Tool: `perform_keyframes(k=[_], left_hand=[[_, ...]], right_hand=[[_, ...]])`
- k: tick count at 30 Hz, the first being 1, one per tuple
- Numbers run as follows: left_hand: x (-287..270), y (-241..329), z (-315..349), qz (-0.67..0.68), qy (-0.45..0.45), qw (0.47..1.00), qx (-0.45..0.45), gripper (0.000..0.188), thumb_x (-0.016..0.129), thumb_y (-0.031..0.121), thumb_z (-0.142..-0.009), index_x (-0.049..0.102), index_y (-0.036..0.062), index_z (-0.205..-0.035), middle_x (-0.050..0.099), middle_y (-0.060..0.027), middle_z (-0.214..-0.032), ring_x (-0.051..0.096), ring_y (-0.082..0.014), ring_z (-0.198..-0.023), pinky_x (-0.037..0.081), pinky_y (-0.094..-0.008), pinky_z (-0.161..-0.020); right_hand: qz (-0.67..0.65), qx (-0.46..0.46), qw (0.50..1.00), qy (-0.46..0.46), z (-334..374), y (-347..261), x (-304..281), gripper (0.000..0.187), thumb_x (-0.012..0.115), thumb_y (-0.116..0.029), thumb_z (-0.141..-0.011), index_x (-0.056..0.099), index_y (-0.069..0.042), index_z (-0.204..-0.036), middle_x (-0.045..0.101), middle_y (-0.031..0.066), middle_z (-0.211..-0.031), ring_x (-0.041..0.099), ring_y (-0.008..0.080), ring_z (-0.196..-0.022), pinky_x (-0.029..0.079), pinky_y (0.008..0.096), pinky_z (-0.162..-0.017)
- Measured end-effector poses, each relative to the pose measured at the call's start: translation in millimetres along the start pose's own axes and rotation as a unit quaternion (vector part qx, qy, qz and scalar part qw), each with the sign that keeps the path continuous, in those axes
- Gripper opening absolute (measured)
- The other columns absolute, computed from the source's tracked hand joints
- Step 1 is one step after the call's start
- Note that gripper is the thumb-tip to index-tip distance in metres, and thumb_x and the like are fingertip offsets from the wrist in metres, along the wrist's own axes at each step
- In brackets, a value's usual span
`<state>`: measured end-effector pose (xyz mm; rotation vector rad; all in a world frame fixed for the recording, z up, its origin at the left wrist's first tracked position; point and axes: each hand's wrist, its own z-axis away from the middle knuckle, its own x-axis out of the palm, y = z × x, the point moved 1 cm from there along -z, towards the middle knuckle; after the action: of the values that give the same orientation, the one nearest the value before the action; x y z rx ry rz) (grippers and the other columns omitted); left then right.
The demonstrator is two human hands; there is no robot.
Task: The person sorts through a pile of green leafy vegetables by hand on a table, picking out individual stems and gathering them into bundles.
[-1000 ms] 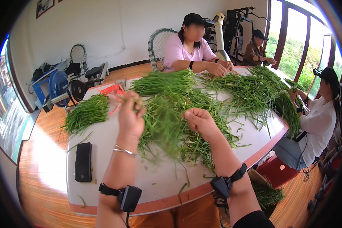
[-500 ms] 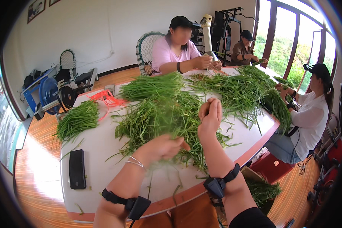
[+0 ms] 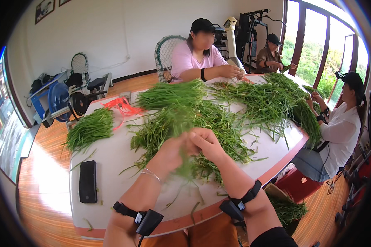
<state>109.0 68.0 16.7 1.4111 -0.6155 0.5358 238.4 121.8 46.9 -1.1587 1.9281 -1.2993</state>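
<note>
Over a loose heap of green chives (image 3: 222, 127) in the middle of the table, my two hands meet. My left hand (image 3: 174, 149) is closed round a small bunch of chives (image 3: 184, 165), smeared by motion, with blades showing above and below the fist. My right hand (image 3: 209, 144) is closed too, its thumb and fingers pinched against the left hand's fingers; what lies in the pinch is hidden. Beyond the heap is a neat bundle of chives (image 3: 169, 95), and a smaller bundle (image 3: 90, 129) rests near the table's left edge.
A black phone (image 3: 88, 182) lies on the white table (image 3: 119, 181), left of my forearm. Red plastic ties (image 3: 125, 108) are at the back left. Another chive pile (image 3: 264, 99) spreads rightward, where co-workers sit. A box of trimmings (image 3: 290, 210) stands on the floor at right.
My right hand has come down and left to meet my left hand, which has moved slightly up. The whole view has shifted a little.
</note>
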Motion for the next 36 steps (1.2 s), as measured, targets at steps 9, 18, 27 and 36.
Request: perform_keyframes(k=[9, 18, 27, 36], left_hand=[[-2.2, 8.1, 3.7, -0.145, 0.094, 0.984, 0.040, 0.017, 0.043, 0.022, -0.094, 0.051, 0.0070, -0.090, 0.050, -0.0018, -0.075, 0.046, -0.0114, -0.057, 0.034, -0.0258, -0.048], [11.3, 16.0, 11.7, -0.282, 0.085, 0.956, -0.016, 0.024, 0.042, 0.026, -0.095, 0.051, 0.0052, -0.090, 0.032, 0.0077, -0.055, 0.026, -0.0031, -0.044, 0.018, -0.0206, -0.040], [6.2, 24.3, 12.4, -0.275, 0.082, 0.957, 0.051, 0.021, 0.043, 0.026, -0.095, 0.049, 0.0067, -0.087, 0.031, 0.0076, -0.054, 0.025, -0.0029, -0.042, 0.019, -0.0197, -0.038], [-16.6, 37.7, 8.6, -0.130, 0.149, 0.972, 0.130, 0.044, 0.049, 0.040, -0.090, 0.037, 0.0133, -0.057, 0.030, 0.0055, -0.052, 0.026, -0.0045, -0.041, 0.020, -0.0201, -0.036]], right_hand=[[0.009, -0.071, 0.986, 0.149, -6.7, 8.8, -29.2, 0.023, 0.048, -0.020, -0.091, 0.060, -0.001, -0.091, 0.060, 0.0071, -0.082, 0.055, 0.0136, -0.068, 0.045, 0.0279, -0.063], [0.478, -0.197, 0.852, 0.084, -7.9, 3.9, -34.8, 0.026, 0.057, 0.001, -0.074, 0.063, -0.008, -0.099, 0.059, 0.0101, -0.088, 0.058, 0.0270, -0.077, 0.047, 0.0328, -0.068], [0.412, -0.037, 0.877, 0.245, -8.8, 8.1, -38.4, 0.017, 0.059, -0.014, -0.081, 0.059, -0.007, -0.096, 0.060, 0.0122, -0.089, 0.059, 0.0275, -0.075, 0.047, 0.0348, -0.067], [0.550, 0.153, 0.788, 0.232, -11.8, 20.9, -32.0, 0.027, 0.061, -0.036, -0.080, 0.065, -0.010, -0.083, 0.064, 0.0093, -0.078, 0.060, 0.0282, -0.069, 0.047, 0.0375, -0.064]])
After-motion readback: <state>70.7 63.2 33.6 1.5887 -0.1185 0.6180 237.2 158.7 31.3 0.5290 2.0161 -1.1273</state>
